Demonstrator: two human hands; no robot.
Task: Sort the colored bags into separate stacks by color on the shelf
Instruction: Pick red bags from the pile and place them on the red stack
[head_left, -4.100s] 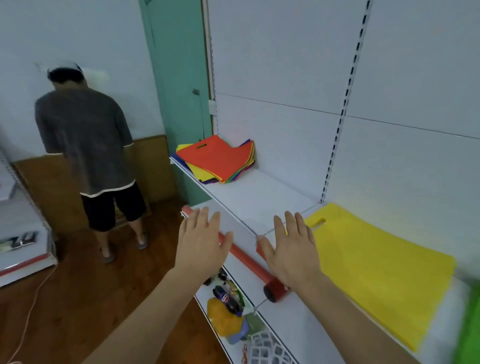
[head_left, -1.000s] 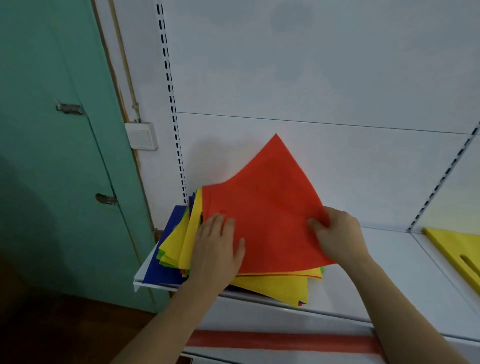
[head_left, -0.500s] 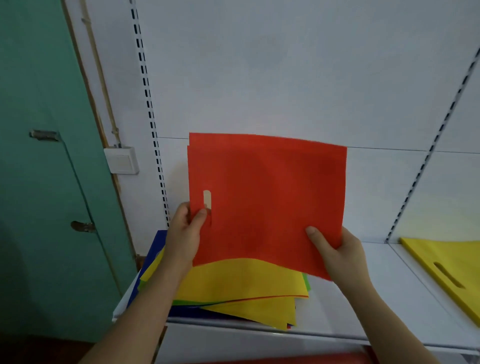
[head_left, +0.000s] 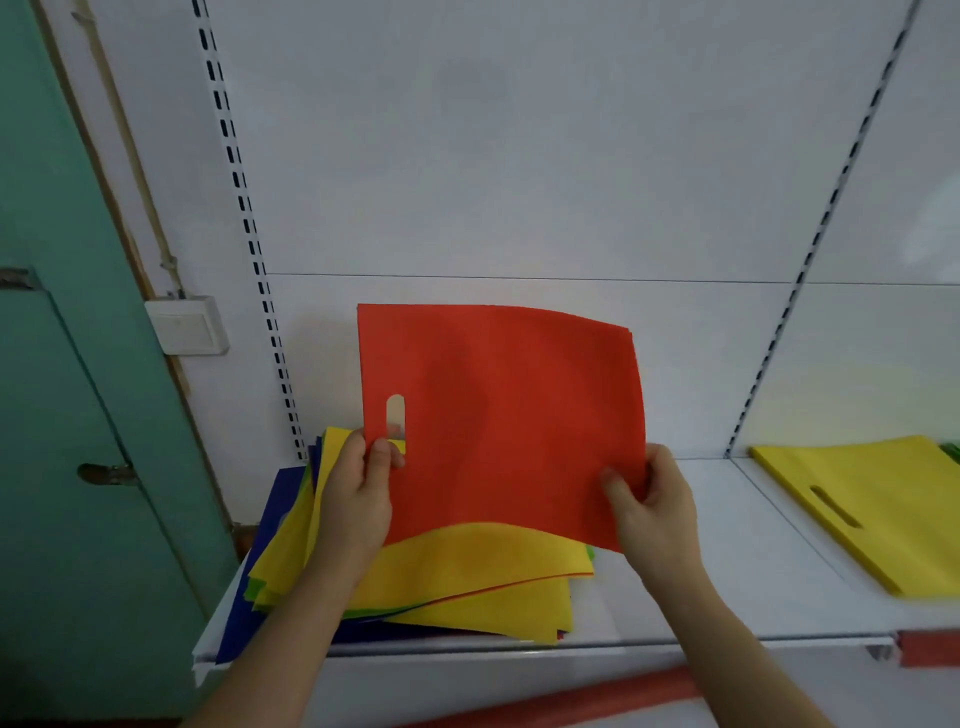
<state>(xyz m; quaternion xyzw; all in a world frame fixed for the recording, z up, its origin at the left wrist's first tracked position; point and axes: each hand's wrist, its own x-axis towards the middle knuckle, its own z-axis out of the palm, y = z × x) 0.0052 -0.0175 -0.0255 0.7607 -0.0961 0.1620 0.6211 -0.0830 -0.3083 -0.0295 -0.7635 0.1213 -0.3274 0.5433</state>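
Note:
A red bag (head_left: 509, 415) with a slot handle is held upright above the mixed pile of bags (head_left: 467, 577) on the white shelf (head_left: 727, 587). My left hand (head_left: 358, 499) pinches its left edge just below the slot. My right hand (head_left: 649, 509) pinches its lower right corner. The pile shows yellow on top, with green, red and blue edges beneath. A single yellow bag (head_left: 872, 509) lies flat on the shelf at the right, and a sliver of green (head_left: 951, 451) shows behind it.
A teal door (head_left: 67, 415) stands left of the shelf, with a white switch box (head_left: 187, 325) beside it. Slotted uprights (head_left: 249, 234) run up the white back panel. A red tube (head_left: 597, 696) lies on the lower shelf.
The red bag has come off the pile and now stands upright in both hands; over the last half second it sank slightly. Earlier I walked to the pile from the yellow bag's section.

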